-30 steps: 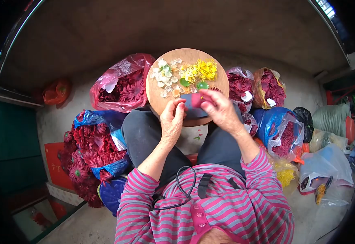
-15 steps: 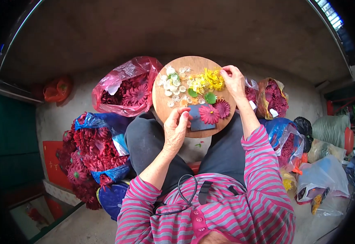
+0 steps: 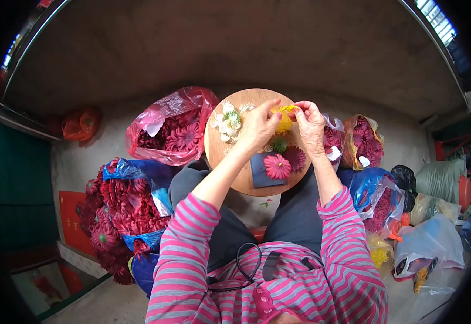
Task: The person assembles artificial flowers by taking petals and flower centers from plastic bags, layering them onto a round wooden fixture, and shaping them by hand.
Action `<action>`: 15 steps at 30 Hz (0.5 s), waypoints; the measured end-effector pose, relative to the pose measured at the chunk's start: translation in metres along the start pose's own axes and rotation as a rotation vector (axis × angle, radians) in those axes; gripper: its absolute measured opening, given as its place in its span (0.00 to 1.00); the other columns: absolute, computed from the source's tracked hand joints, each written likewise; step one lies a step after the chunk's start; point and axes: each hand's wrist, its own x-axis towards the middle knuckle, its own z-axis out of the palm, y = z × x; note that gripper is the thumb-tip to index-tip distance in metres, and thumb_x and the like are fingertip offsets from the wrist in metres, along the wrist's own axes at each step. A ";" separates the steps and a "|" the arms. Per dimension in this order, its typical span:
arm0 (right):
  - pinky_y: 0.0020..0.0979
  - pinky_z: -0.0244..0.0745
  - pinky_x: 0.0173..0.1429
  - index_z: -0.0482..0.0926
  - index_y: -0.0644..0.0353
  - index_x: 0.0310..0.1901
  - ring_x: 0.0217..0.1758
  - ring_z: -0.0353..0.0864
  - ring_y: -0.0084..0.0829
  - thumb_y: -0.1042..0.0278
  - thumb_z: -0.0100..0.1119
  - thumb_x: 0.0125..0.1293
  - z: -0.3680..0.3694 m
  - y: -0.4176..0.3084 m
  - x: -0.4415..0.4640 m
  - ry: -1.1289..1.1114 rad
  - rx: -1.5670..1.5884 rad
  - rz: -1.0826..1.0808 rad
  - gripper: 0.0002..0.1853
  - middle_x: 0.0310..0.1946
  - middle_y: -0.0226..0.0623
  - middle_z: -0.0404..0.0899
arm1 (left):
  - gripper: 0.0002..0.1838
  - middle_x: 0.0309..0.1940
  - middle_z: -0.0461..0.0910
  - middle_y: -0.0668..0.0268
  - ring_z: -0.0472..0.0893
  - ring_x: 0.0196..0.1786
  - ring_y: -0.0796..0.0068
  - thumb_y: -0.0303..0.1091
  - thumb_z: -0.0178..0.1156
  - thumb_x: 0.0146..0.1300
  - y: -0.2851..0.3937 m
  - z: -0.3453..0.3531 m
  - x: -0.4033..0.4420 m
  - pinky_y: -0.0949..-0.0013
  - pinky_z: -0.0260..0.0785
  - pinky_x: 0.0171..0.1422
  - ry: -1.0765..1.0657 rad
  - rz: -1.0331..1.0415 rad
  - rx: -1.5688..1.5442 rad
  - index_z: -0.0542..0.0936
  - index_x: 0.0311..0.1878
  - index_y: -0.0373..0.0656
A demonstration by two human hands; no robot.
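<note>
On a round wooden board lies a heap of yellow flower pieces. My right hand pinches a yellow flower piece between thumb and fingertips above the heap. From the left, my left hand reaches toward the same piece, its thumb and forefinger apart; whether it touches the piece I cannot tell. White flower pieces lie on the board beside my left hand. Nearer me are a pink-red flower head on a dark blue-grey pad, a darker red flower head and a green piece.
Bags of dark red flower heads surround the board: a pink bag, a blue bag, a yellowish bag and another blue bag. A whitish plastic bag stands at the right. A wall rises behind.
My left hand has moved from the pad up and across the board to the yellow pieces. My right hand has drawn a yellow piece slightly inward. The view has tilted up a little.
</note>
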 end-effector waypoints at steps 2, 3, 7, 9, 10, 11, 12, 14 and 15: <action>0.20 0.76 0.47 0.74 0.63 0.46 0.39 0.80 0.22 0.77 0.54 0.66 0.000 -0.001 0.001 0.014 0.208 0.018 0.08 0.41 0.36 0.81 | 0.15 0.26 0.79 0.65 0.74 0.21 0.79 0.32 0.54 0.64 -0.016 0.005 0.012 0.77 0.66 0.25 0.040 0.126 0.323 0.79 0.51 0.37; 0.21 0.76 0.48 0.74 0.64 0.47 0.40 0.80 0.22 0.77 0.54 0.66 0.000 -0.001 0.002 0.022 0.311 0.029 0.09 0.42 0.37 0.81 | 0.15 0.26 0.79 0.65 0.75 0.21 0.78 0.32 0.55 0.63 -0.023 0.007 0.016 0.77 0.66 0.24 0.060 0.187 0.484 0.79 0.50 0.37; 0.22 0.75 0.53 0.72 0.64 0.48 0.45 0.79 0.24 0.77 0.54 0.67 -0.003 -0.003 0.002 -0.006 0.362 -0.008 0.09 0.47 0.40 0.79 | 0.12 0.25 0.79 0.65 0.75 0.21 0.78 0.34 0.56 0.63 -0.013 0.010 0.013 0.79 0.66 0.24 0.095 0.136 0.396 0.81 0.45 0.37; 0.22 0.73 0.56 0.72 0.64 0.48 0.48 0.79 0.25 0.75 0.53 0.68 -0.004 -0.008 0.001 -0.049 0.308 -0.064 0.09 0.52 0.43 0.78 | 0.12 0.25 0.79 0.65 0.76 0.21 0.79 0.36 0.57 0.64 0.006 0.009 0.009 0.80 0.66 0.24 0.119 0.030 0.145 0.82 0.41 0.37; 0.22 0.73 0.56 0.72 0.64 0.48 0.48 0.79 0.25 0.75 0.53 0.68 -0.003 -0.012 0.000 -0.047 0.312 -0.061 0.09 0.52 0.43 0.78 | 0.12 0.25 0.79 0.65 0.76 0.21 0.79 0.36 0.57 0.64 0.014 0.005 0.008 0.80 0.66 0.24 0.119 0.027 0.150 0.82 0.41 0.37; 0.22 0.73 0.57 0.71 0.64 0.49 0.49 0.78 0.25 0.75 0.54 0.68 0.000 -0.017 -0.002 -0.071 0.286 -0.098 0.09 0.52 0.43 0.78 | 0.12 0.24 0.79 0.65 0.75 0.21 0.80 0.37 0.58 0.65 0.021 0.000 0.007 0.81 0.66 0.24 0.043 -0.073 0.012 0.81 0.41 0.37; 0.23 0.72 0.58 0.71 0.64 0.49 0.50 0.78 0.26 0.75 0.54 0.68 0.004 -0.023 -0.006 -0.095 0.260 -0.134 0.10 0.52 0.43 0.78 | 0.12 0.24 0.78 0.66 0.74 0.20 0.81 0.37 0.58 0.65 0.028 -0.006 0.005 0.81 0.66 0.23 -0.032 -0.173 -0.127 0.81 0.40 0.37; 0.23 0.72 0.59 0.71 0.65 0.51 0.51 0.77 0.26 0.75 0.54 0.68 0.010 -0.037 -0.012 -0.146 0.205 -0.210 0.11 0.53 0.43 0.77 | 0.11 0.23 0.77 0.67 0.73 0.19 0.83 0.37 0.58 0.67 0.041 -0.015 0.002 0.82 0.65 0.23 -0.179 -0.367 -0.406 0.79 0.40 0.37; 0.23 0.72 0.59 0.71 0.65 0.51 0.51 0.77 0.26 0.75 0.54 0.68 0.012 -0.044 -0.013 -0.147 0.208 -0.213 0.11 0.53 0.43 0.77 | 0.11 0.23 0.77 0.67 0.73 0.19 0.83 0.37 0.58 0.67 0.048 -0.018 -0.001 0.82 0.65 0.23 -0.177 -0.364 -0.403 0.79 0.40 0.37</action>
